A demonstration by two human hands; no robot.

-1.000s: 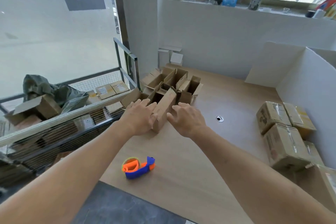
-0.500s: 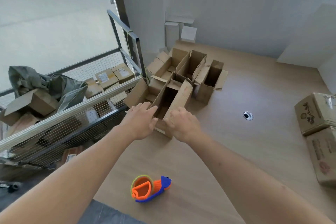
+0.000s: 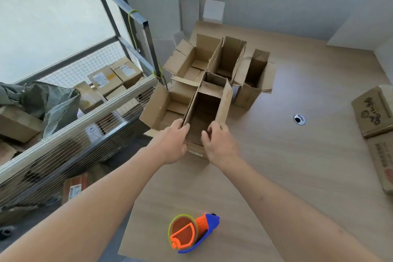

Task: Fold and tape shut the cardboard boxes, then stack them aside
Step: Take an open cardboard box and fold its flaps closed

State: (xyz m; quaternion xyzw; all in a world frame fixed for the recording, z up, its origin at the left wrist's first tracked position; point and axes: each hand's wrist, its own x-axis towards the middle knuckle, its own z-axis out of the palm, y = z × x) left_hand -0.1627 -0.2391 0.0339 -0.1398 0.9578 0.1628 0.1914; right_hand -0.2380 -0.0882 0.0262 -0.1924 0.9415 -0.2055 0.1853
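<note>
An open brown cardboard box (image 3: 205, 115) stands on the wooden table (image 3: 287, 166), its long side flaps upright. My left hand (image 3: 172, 142) grips the near end of its left flap. My right hand (image 3: 219, 144) grips the near end of its right flap, fingers curled over the edge. Several other open boxes (image 3: 221, 59) crowd behind and to the left of it. An orange and blue tape dispenser (image 3: 192, 233) lies near the table's front edge, between my forearms.
Taped boxes (image 3: 374, 110) sit at the table's right edge. A wire mesh cage (image 3: 70, 121) with parcels and a grey bag stands left of the table. A round cable hole (image 3: 299, 119) is in the tabletop. White cardboard leans in the far corner.
The box has opened from nearly flat into a rectangle, and my hands have spread apart on its flaps. The view has tilted down toward the table.
</note>
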